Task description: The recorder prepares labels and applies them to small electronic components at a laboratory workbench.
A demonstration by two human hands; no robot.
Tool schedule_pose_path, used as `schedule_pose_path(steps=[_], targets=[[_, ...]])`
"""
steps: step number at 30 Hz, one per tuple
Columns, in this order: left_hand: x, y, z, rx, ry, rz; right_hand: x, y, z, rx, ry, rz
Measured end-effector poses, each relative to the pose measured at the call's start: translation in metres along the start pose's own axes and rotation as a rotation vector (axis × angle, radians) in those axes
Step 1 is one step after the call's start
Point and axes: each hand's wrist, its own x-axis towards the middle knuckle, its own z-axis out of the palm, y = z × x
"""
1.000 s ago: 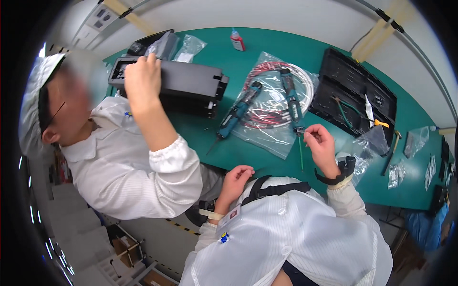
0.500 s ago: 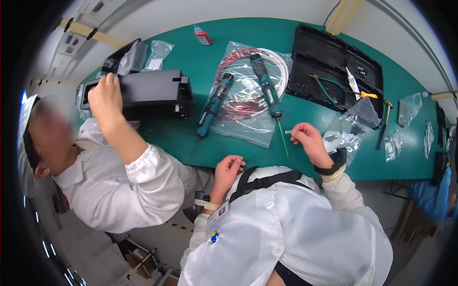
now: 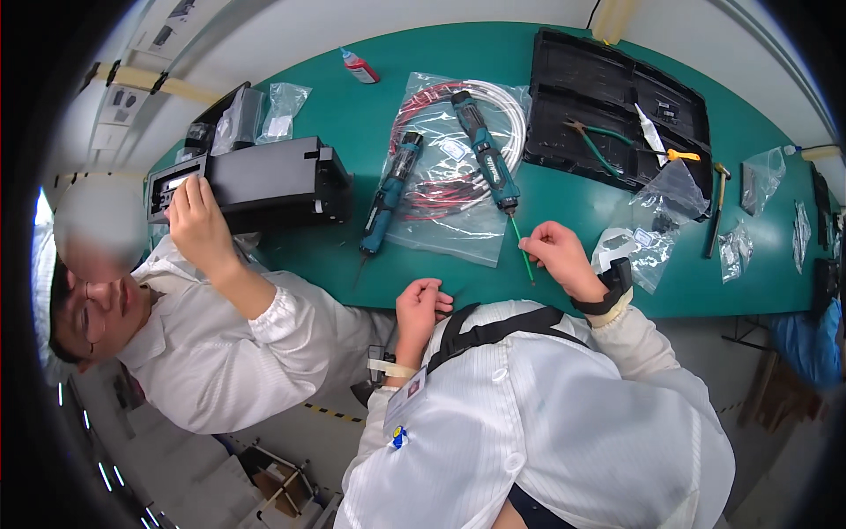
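My right hand [image 3: 561, 257] is closed in a pinch over the table. Its fingertips meet the thin green shaft [image 3: 528, 265] of a teal and black cordless screwdriver [image 3: 487, 156]; whether they grip the shaft or a small piece beside it, I cannot tell. The screwdriver lies on a clear plastic bag [image 3: 467, 243] that holds coiled red and white cables [image 3: 514, 115]. Next to it, partly on the bag, lies a second cordless screwdriver [image 3: 388, 198] with a dark bit. At the near table edge my left hand [image 3: 421, 307] rests loosely curled, with nothing seen in it.
A co-worker's hand [image 3: 201, 219] touches a black box-shaped device [image 3: 278, 181] at left. A black tool case [image 3: 564, 97] with green-handled pliers [image 3: 601, 150] stands back right. Nearby lie a hammer [image 3: 718, 212], clear bags [image 3: 736, 251] and a red bottle [image 3: 359, 66].
My right hand has moved left to the green shaft; the small pale piece seen at its fingertips is now hidden. The co-worker's hand has shifted down and the head has turned. My left hand stays.
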Motion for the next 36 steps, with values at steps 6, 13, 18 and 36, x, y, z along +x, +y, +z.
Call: schedule_pose_path(steps=[6, 13, 18, 36], targets=[[0.001, 0.005, 0.0, 0.002, 0.019, -0.012, 0.002, 0.0, 0.003, -0.072, 0.074, 0.014], [-0.003, 0.002, -0.006, 0.025, 0.058, 0.005, 0.002, -0.005, 0.003, 0.061, 0.167, 0.026], [0.001, -0.003, 0.001, -0.061, -0.009, 0.006, 0.006, -0.003, -0.019, 0.075, 0.214, -0.17], [-0.039, 0.001, -0.091, -0.155, 0.174, 0.334, -0.013, -0.113, 0.087, 0.081, -0.079, -0.561]])
